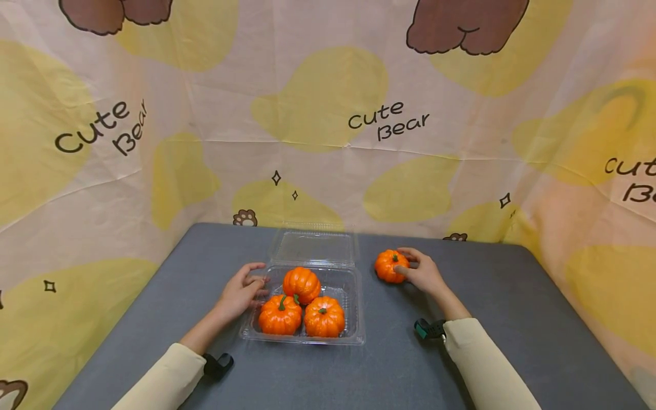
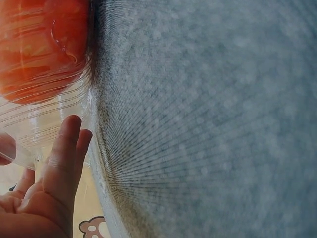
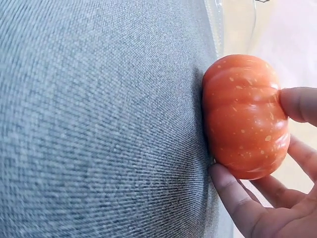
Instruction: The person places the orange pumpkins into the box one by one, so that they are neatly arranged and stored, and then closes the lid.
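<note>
A small orange pumpkin [image 1: 391, 266] rests on the grey table to the right of a clear plastic clamshell box [image 1: 355, 336]. My right hand [image 1: 424, 274] holds this pumpkin; in the right wrist view its thumb [image 3: 300, 104] lies on one side and the fingers on the other. Inside the box sit three more pumpkins: one at the back [image 1: 302, 285], one at the front left [image 1: 279, 315] and one at the front right [image 1: 324, 317]. At the box's left wall is my left hand [image 1: 241, 293], its fingers [image 2: 60, 161] fairly straight along the ribbed plastic.
The box's clear lid [image 1: 315, 246] stands open toward the back of the table [image 1: 389, 370]. A printed cloth [image 1: 318, 114] with bear drawings hangs behind and at both sides. Dark bands [image 1: 429, 329] are on both wrists.
</note>
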Demonstrator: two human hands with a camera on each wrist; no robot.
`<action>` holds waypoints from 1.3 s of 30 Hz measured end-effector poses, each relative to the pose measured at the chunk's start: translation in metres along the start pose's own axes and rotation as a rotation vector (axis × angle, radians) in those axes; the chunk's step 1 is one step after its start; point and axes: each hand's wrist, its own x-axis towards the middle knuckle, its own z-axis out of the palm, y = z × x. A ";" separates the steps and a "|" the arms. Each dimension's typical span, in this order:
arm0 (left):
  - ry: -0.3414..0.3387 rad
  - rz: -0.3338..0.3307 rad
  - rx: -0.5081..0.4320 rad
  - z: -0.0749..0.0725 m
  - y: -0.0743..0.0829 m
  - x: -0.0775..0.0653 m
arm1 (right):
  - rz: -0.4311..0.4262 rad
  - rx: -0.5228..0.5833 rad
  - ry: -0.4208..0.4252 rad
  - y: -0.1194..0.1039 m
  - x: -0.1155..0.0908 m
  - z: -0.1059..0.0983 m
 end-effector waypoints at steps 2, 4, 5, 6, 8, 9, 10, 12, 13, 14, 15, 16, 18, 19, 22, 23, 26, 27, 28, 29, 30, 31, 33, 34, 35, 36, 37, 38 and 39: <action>-0.003 0.001 0.005 0.000 0.000 0.000 | -0.008 0.008 0.006 0.000 0.000 0.000; -0.003 -0.001 0.009 0.000 0.000 0.000 | -0.019 0.014 0.013 0.000 0.000 0.001; -0.005 -0.001 0.010 -0.001 -0.001 0.001 | -0.026 0.015 0.018 -0.001 -0.001 0.001; -0.005 -0.003 0.010 -0.001 -0.001 0.001 | -0.036 0.019 0.022 -0.001 -0.001 0.001; -0.006 -0.004 0.009 -0.001 -0.002 0.002 | -0.054 0.029 0.025 -0.004 -0.003 0.001; -0.005 -0.006 0.009 -0.001 -0.002 0.002 | -0.063 0.031 0.027 -0.006 -0.003 0.001; -0.003 -0.006 0.009 -0.001 -0.002 0.002 | -0.071 0.034 0.029 -0.009 -0.004 0.000; 0.000 -0.011 0.009 0.000 -0.002 0.002 | -0.089 0.035 0.034 -0.014 -0.006 0.000; 0.000 -0.008 0.009 0.000 -0.002 0.002 | -0.093 0.036 0.036 -0.017 -0.008 0.000; 0.003 -0.009 0.011 0.000 -0.001 0.002 | -0.100 0.035 0.039 -0.019 -0.008 0.000; 0.003 -0.007 0.010 0.000 -0.001 0.001 | -0.107 0.036 0.041 -0.022 -0.009 0.000; 0.003 -0.007 0.009 0.000 -0.001 0.001 | -0.114 0.041 0.043 -0.024 -0.010 0.000; -0.001 -0.002 0.009 0.000 -0.002 0.001 | -0.133 0.049 0.045 -0.028 -0.012 0.001; -0.001 -0.002 0.009 0.000 -0.002 0.002 | -0.145 0.056 0.042 -0.031 -0.013 0.002; 0.002 -0.007 0.007 0.000 -0.004 0.003 | -0.181 0.077 0.034 -0.038 -0.017 0.004; 0.002 -0.010 0.007 0.000 -0.004 0.003 | -0.194 0.080 0.031 -0.041 -0.018 0.004; 0.005 -0.015 0.007 0.000 -0.005 0.003 | -0.235 0.085 0.033 -0.051 -0.022 0.007; 0.006 -0.017 0.008 0.000 -0.004 0.004 | -0.248 0.084 0.035 -0.054 -0.023 0.007; 0.005 -0.016 0.009 0.000 -0.004 0.003 | -0.261 0.081 0.035 -0.058 -0.025 0.008; 0.006 -0.015 0.008 0.000 -0.004 0.003 | -0.276 0.076 0.036 -0.061 -0.026 0.009; 0.003 -0.011 0.009 0.000 -0.003 0.003 | -0.292 0.070 0.033 -0.065 -0.027 0.010; 0.002 -0.009 0.007 0.000 -0.003 0.003 | -0.307 0.065 0.029 -0.068 -0.029 0.011; 0.001 -0.007 0.003 0.000 -0.003 0.002 | -0.343 0.057 0.020 -0.074 -0.031 0.014; -0.002 -0.004 0.001 0.000 -0.003 0.002 | -0.363 0.050 0.013 -0.077 -0.032 0.015; -0.005 -0.002 0.002 0.000 -0.003 0.002 | -0.384 0.045 0.007 -0.079 -0.033 0.017; -0.006 -0.002 0.002 0.000 -0.003 0.002 | -0.405 0.036 0.000 -0.081 -0.034 0.018; -0.007 -0.001 0.002 0.000 -0.003 0.002 | -0.426 0.028 -0.004 -0.083 -0.035 0.020; -0.004 -0.004 0.004 0.000 -0.003 0.002 | -0.448 0.018 -0.008 -0.084 -0.035 0.021; -0.002 -0.005 0.006 -0.001 -0.003 0.003 | -0.468 0.008 -0.012 -0.086 -0.036 0.023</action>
